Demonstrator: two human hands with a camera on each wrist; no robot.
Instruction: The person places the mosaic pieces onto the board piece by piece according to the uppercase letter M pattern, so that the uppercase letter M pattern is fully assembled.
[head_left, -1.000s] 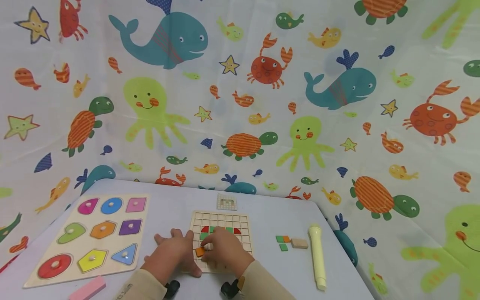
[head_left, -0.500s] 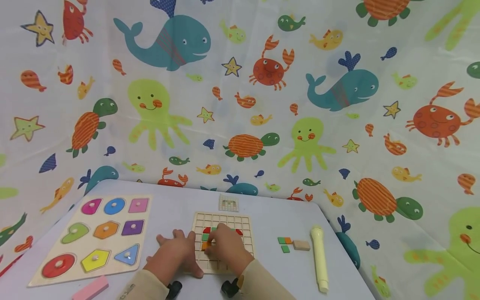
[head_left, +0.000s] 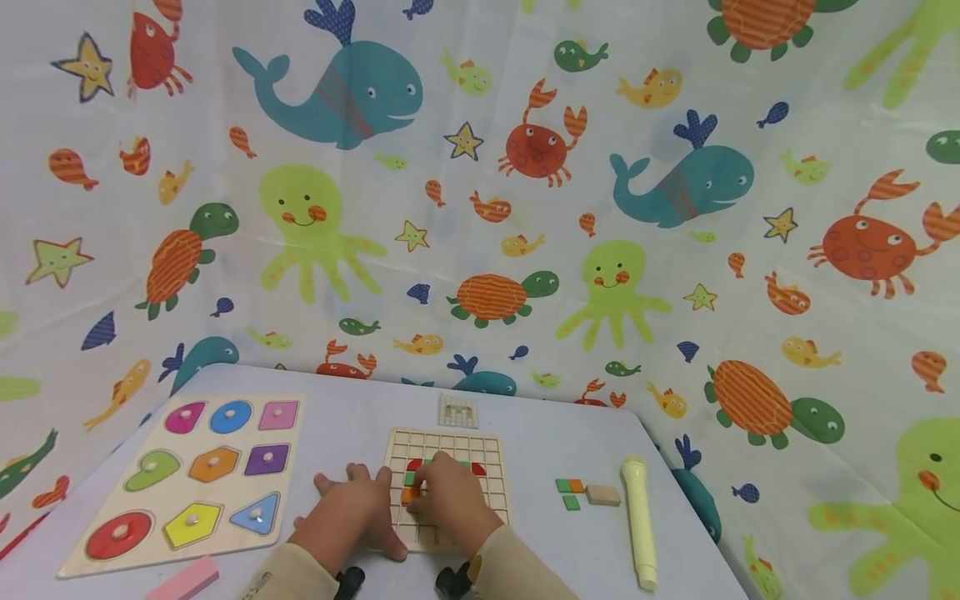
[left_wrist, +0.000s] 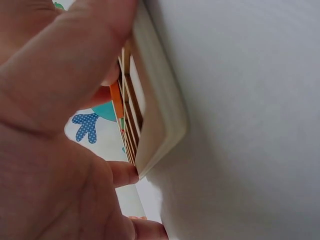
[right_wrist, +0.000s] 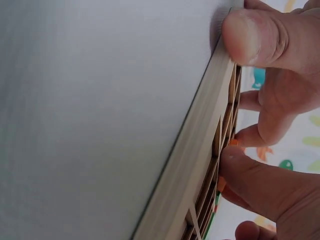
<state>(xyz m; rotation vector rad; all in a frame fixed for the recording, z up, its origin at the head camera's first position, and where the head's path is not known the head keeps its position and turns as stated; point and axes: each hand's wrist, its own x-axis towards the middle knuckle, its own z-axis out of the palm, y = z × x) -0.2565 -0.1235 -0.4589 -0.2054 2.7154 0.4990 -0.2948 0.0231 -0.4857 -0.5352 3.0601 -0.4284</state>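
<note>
A wooden grid board (head_left: 491,492) lies on the table, with red quarter-round tiles (head_left: 478,469) and green square tiles (head_left: 409,479) in its cells. My left hand (head_left: 352,504) rests spread at the board's left side, its thumb along the front edge. In the left wrist view, its fingertips (left_wrist: 127,173) touch the board's corner. Over the board, my right hand (head_left: 453,500) pinches an orange tile (head_left: 408,496) just below the green one. The right thumb (right_wrist: 240,162) is close over the grid in the right wrist view. Part of the pattern is hidden under this hand.
Right of the board lie loose green (head_left: 572,502) and orange tiles (head_left: 577,485), a wooden block (head_left: 602,495) and a pale yellow stick (head_left: 639,525). A pattern card (head_left: 458,400) is behind. To the left are a knobbed shape puzzle (head_left: 225,483) and a pink block (head_left: 186,579).
My right hand has carried the orange tile a little up and right, down into the cells below the green tile. The left hand keeps its place. The head view has shifted slightly.
</note>
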